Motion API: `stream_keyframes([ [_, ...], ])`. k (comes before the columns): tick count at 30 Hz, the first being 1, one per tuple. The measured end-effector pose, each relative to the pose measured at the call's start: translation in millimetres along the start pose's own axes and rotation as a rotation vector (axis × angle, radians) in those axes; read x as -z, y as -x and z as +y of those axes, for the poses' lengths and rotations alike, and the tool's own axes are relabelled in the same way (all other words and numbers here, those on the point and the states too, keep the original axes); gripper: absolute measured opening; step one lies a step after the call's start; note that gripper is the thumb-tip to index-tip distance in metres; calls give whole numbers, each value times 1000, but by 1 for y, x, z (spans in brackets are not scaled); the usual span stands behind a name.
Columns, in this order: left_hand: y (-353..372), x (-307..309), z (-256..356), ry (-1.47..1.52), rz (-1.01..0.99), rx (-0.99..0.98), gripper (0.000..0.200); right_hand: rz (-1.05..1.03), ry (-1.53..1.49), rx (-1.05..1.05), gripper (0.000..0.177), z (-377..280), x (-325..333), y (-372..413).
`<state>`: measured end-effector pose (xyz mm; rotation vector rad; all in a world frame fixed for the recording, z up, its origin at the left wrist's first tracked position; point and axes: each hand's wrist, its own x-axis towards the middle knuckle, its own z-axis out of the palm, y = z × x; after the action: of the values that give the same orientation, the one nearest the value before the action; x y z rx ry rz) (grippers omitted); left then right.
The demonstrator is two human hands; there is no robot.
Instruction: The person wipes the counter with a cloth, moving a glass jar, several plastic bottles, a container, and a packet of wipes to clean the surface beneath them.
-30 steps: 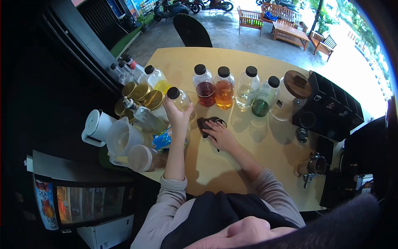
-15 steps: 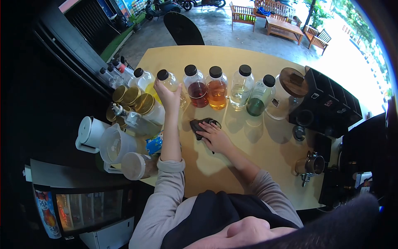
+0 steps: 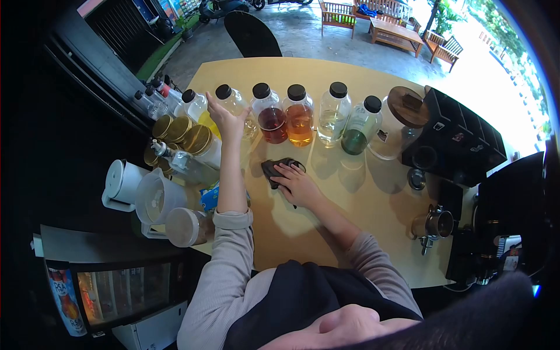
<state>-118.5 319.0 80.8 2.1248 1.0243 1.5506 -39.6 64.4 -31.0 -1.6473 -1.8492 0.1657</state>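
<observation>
My left hand (image 3: 229, 121) is raised at the near side of a clear bottle (image 3: 235, 104) with a black cap and pale yellow liquid. Its thumb and fingers are spread wide across the bottle's front. On the tabletop, my right hand (image 3: 300, 185) lies flat with its fingers over a crumpled dark cloth (image 3: 273, 170). Right of the pale bottle stand a dark red bottle (image 3: 272, 125) and an amber one (image 3: 300, 124). A bottle of yellow liquid (image 3: 206, 120) is partly behind my left hand.
Farther right are a clear-liquid bottle (image 3: 332, 121), a green one (image 3: 354, 140), a wooden-lidded jar (image 3: 386, 140) and a black organizer (image 3: 458, 134). Gold-lidded jars (image 3: 197, 139), a pump bottle (image 3: 189, 166) and a plastic pitcher (image 3: 158, 198) crowd the left. A metal portafilter (image 3: 434, 224) lies right.
My left hand has come down slightly from the pale bottle's neck, its fingers now spread wider. The right hand stays on the cloth. The whole view has shifted a little.
</observation>
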Motion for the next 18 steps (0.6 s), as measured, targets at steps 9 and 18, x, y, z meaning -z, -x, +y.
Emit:
stream_keyframes([
  [9, 95, 85, 46, -192, -182, 7, 44, 11, 35, 18, 38, 5, -6, 0],
  [18, 221, 123, 19, -561, -442, 44, 39, -55, 108, -83, 46, 0, -24, -31],
])
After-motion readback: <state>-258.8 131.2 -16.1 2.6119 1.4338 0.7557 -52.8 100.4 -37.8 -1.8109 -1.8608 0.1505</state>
